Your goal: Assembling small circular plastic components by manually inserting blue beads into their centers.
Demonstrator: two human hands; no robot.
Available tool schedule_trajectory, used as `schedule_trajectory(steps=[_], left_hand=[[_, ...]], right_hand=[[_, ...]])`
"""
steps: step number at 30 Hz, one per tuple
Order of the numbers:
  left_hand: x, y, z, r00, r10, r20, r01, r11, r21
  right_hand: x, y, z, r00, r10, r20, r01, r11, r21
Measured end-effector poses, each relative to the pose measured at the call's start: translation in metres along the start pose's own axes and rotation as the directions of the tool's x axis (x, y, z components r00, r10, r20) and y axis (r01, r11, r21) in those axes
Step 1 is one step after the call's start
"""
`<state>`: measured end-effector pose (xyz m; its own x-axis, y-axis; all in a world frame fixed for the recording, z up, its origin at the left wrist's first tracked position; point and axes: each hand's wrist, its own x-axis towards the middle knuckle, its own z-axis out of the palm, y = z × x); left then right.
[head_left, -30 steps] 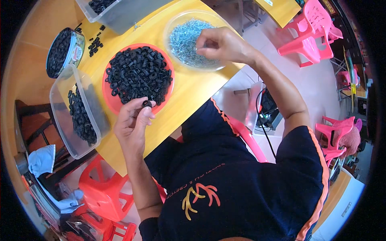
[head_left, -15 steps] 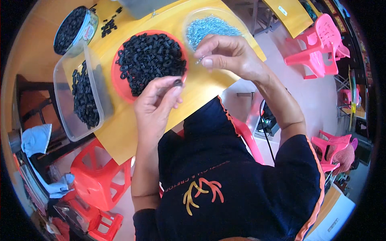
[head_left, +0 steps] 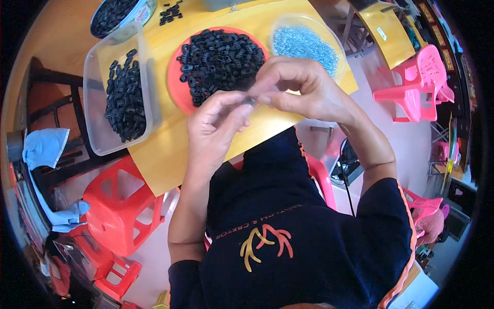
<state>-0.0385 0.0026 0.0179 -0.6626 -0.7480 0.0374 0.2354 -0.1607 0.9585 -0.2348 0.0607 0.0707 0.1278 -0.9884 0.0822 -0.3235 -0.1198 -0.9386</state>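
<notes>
My left hand (head_left: 211, 121) pinches a small black plastic piece (head_left: 250, 101) between thumb and forefinger. Against that piece my right hand (head_left: 311, 90) brings its closed thumb and fingertips; the tiny metal part they hold is hidden at the contact. Just beyond both hands lies a red round tray (head_left: 178, 92) heaped with black plastic pieces (head_left: 218, 62). To the right of it, a clear round tub (head_left: 337, 44) contains many small shiny bluish-silver metal pieces (head_left: 303, 46), too small to name surely.
A clear rectangular container (head_left: 95, 116) with black pieces stands on the left of the yellow table (head_left: 154, 175). Behind it is a round tub (head_left: 139, 15) of black pieces, with several loose ones (head_left: 170, 13) nearby. A red stool (head_left: 118, 206) stands at lower left, pink chairs (head_left: 411, 87) at right.
My right hand has come in from beside the tub of metal pieces to meet my left fingertips at the black piece. The whole view has shifted, so the table sits higher and further right.
</notes>
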Motion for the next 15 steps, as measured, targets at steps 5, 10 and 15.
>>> schedule_trajectory(steps=[5,10,15], left_hand=[[-0.002,-0.001,-0.01,0.996,0.085,0.028,-0.089,0.983,0.164],[-0.004,0.003,-0.019,0.993,0.12,-0.013,-0.114,0.973,0.201],[-0.005,0.004,-0.031,0.996,0.09,-0.008,-0.086,0.972,0.217]], right_hand=[[0.01,-0.008,0.007,0.998,0.058,0.035,-0.057,0.998,-0.022],[0.02,-0.008,0.016,0.954,0.273,0.123,-0.296,0.924,0.243],[0.035,-0.006,0.012,0.901,0.338,0.271,-0.412,0.863,0.292]])
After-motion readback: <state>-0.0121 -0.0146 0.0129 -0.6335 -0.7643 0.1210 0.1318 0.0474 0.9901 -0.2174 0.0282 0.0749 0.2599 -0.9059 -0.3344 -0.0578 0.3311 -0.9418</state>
